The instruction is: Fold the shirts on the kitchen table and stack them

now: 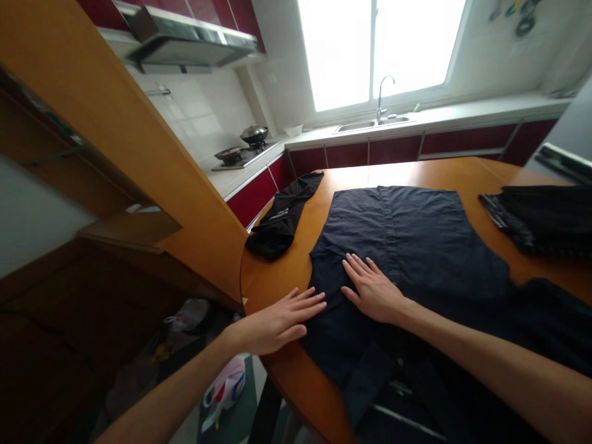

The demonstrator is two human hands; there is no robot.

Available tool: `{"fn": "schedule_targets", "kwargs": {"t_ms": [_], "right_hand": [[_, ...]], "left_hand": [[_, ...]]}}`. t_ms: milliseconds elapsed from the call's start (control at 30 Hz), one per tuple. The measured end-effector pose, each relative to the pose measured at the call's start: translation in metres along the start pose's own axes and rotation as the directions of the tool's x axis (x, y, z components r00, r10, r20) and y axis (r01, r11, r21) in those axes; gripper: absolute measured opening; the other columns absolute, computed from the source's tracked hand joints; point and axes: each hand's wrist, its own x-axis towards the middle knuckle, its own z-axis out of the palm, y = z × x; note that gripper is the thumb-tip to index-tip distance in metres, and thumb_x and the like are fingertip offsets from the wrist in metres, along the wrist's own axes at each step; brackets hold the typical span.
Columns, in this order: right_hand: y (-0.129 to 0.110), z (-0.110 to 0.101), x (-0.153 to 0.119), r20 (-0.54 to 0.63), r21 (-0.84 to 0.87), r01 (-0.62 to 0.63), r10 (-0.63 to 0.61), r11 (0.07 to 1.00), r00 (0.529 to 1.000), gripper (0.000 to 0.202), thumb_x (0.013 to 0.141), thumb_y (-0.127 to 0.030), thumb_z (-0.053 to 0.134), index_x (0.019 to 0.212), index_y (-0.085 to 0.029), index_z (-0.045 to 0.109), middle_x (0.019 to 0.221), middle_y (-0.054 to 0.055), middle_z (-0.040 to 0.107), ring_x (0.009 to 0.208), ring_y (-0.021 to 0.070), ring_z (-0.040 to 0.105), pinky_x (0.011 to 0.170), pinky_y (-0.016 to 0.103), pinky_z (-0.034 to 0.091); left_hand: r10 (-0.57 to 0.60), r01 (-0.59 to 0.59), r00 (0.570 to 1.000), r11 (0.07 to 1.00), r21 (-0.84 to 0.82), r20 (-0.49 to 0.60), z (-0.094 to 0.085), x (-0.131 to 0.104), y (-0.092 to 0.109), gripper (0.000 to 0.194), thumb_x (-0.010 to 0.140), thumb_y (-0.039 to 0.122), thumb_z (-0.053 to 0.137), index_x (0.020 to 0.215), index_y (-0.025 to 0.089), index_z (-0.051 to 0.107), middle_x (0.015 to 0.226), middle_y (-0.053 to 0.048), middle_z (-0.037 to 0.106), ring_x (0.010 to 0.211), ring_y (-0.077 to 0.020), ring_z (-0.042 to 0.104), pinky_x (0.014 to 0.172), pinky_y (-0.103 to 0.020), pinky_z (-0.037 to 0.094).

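Observation:
A dark navy shirt (425,240) lies spread on the wooden table (272,287), its collar end toward the near edge. My left hand (282,320) reaches over the table's left edge, fingers stretched out, the fingertips at the shirt's left border. Flat on the cloth, left of the button strip, rests my right hand (372,288) with its fingers apart. Neither hand grips anything. The near part of the shirt is dark, and its right side runs beneath my right forearm.
Black clothing (282,222) lies at the table's left edge, and folded dark clothes (550,219) sit at the right. A wooden partition (139,154) rises at left. Bags (226,385) are on the floor. Beyond are a stove (245,157) and sink (356,126).

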Motion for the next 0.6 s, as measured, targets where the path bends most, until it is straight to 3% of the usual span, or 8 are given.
{"fn": "schedule_targets", "kwargs": {"t_ms": [100,167,233,367,433,600], "right_hand": [[-0.002,-0.002,0.0,-0.003,0.006,-0.014,0.014,1.0,1.0,0.075,0.101,-0.055,0.032,0.156,-0.005,0.03,0.164,0.017,0.023,0.153,0.025,0.017,0.125,0.047,0.016],[-0.003,-0.004,-0.001,-0.023,0.01,-0.023,0.023,1.0,0.999,0.076,0.102,-0.056,0.031,0.157,-0.004,0.028,0.164,0.017,0.022,0.154,0.0253,0.016,0.125,0.048,0.016],[-0.004,-0.007,-0.001,-0.046,0.014,-0.017,0.018,1.0,0.999,0.074,0.103,-0.055,0.03,0.157,-0.005,0.028,0.164,0.016,0.021,0.154,0.0252,0.015,0.125,0.049,0.015],[-0.005,-0.011,-0.002,-0.028,0.03,0.049,-0.049,0.998,0.998,0.07,0.103,-0.053,0.032,0.156,-0.008,0.033,0.164,0.015,0.023,0.154,0.0253,0.015,0.125,0.05,0.016],[-0.004,-0.011,-0.002,0.002,0.041,0.064,-0.064,0.997,0.998,0.069,0.102,-0.053,0.034,0.156,-0.01,0.035,0.164,0.015,0.025,0.153,0.0259,0.018,0.124,0.05,0.017],[-0.003,-0.012,-0.002,0.024,0.07,0.07,-0.072,0.995,0.997,0.069,0.102,-0.054,0.038,0.155,-0.011,0.036,0.164,0.015,0.025,0.153,0.0261,0.019,0.124,0.05,0.017]], "left_hand": [[-0.057,0.044,0.973,0.997,-0.061,-0.224,-0.021,0.022,-0.005,0.051,0.107,0.033,0.035,0.158,0.03,0.031,0.162,-0.001,0.034,0.151,-0.0203,0.028,0.125,-0.042,0.024],[-0.058,0.042,0.929,0.998,-0.053,-0.366,-0.03,0.053,-0.015,0.048,0.106,0.029,0.035,0.153,0.026,0.042,0.158,-0.003,0.042,0.148,-0.0195,0.035,0.124,-0.04,0.028],[-0.032,0.026,0.903,0.999,-0.02,-0.429,-0.034,0.093,-0.03,0.046,0.103,0.025,0.036,0.147,0.023,0.05,0.154,-0.004,0.049,0.146,-0.0198,0.039,0.123,-0.039,0.031],[-0.035,0.062,0.892,0.997,0.044,-0.45,-0.032,0.172,-0.066,0.048,0.103,0.025,0.032,0.147,0.018,0.049,0.155,-0.009,0.046,0.147,-0.0211,0.037,0.121,-0.04,0.032],[-0.087,0.129,0.917,0.988,0.084,-0.389,-0.028,0.198,-0.084,0.051,0.104,0.034,0.035,0.151,0.017,0.043,0.16,-0.011,0.038,0.151,-0.0255,0.028,0.122,-0.047,0.026],[-0.18,0.228,0.942,0.963,0.147,-0.284,-0.022,0.216,-0.115,0.062,0.104,0.053,0.035,0.156,0.02,0.035,0.166,-0.011,0.022,0.154,-0.0303,0.015,0.122,-0.057,0.015]]}}
